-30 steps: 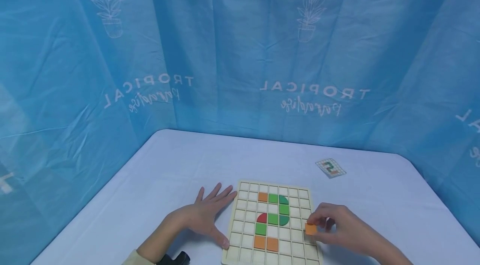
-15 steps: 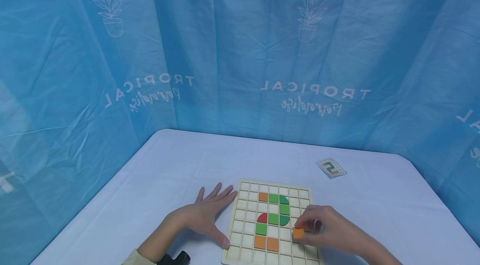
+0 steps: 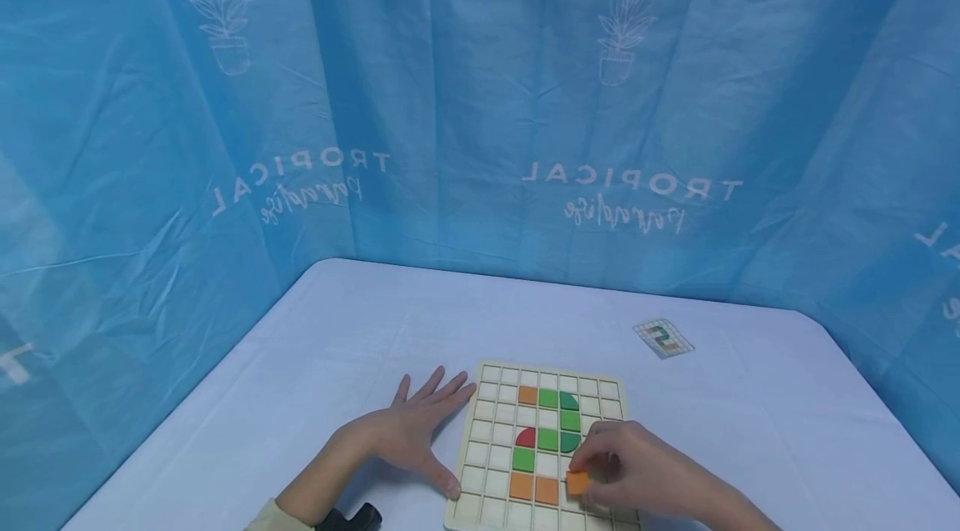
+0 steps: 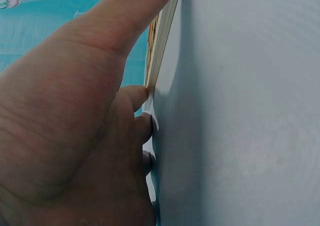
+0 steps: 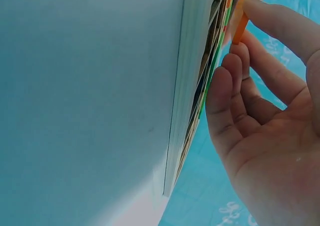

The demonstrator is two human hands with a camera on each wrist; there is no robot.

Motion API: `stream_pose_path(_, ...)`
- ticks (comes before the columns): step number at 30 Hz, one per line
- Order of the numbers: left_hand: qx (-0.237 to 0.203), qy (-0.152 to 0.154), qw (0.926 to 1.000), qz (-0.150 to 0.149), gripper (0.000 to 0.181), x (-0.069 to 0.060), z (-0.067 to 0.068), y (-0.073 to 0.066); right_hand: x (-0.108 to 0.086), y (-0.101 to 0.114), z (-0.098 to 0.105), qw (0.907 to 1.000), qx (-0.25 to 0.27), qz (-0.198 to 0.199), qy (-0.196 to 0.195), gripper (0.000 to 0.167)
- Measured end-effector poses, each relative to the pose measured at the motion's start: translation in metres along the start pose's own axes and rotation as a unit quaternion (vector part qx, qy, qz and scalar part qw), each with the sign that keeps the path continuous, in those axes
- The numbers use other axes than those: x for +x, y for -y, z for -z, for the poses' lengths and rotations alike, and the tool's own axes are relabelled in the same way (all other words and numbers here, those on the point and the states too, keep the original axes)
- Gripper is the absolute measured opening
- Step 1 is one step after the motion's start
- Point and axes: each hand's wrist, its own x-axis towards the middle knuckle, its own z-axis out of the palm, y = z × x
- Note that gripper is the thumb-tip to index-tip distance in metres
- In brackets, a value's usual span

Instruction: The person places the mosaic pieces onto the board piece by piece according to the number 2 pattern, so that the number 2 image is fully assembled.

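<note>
A pale wooden grid board (image 3: 474,456) lies on the white table, with orange, green and red tiles set in some of its cells. My left hand (image 3: 408,435) is spread flat at the board's left side, thumb and a fingertip touching the edge. Between thumb and index finger, my right hand (image 3: 637,464) pinches an orange square tile (image 3: 577,483) over the lower part of the board, just right of two orange tiles (image 3: 534,488). The right wrist view shows that held tile (image 5: 240,20) tilted above the board surface. Some right-hand cells are hidden behind the hand.
A small card (image 3: 664,338) printed with a coloured grid pattern lies at the back right of the table (image 3: 420,314). A black object (image 3: 358,518) sits near the left wrist. Blue curtains (image 3: 480,97) hang behind and at both sides.
My right hand has moved left across the board with the orange tile, from the right edge to beside the two orange tiles. The left hand has stayed in place.
</note>
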Motion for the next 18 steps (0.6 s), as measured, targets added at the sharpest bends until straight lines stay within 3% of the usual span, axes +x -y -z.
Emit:
stream_pose_path(8,0.003,0.0,1.0,0.004,0.127,0.0008,0.0003,0.0014,0.0036,0.0012,-0.0041,0.9992,-0.005,-0.036,0.018,0.015)
stream_pose_path(18,-0.008,0.0,1.0,0.002,0.126,-0.0001,0.0002,0.0012,0.0064,0.004,-0.0092,0.9994,-0.014,-0.015,0.026,0.019)
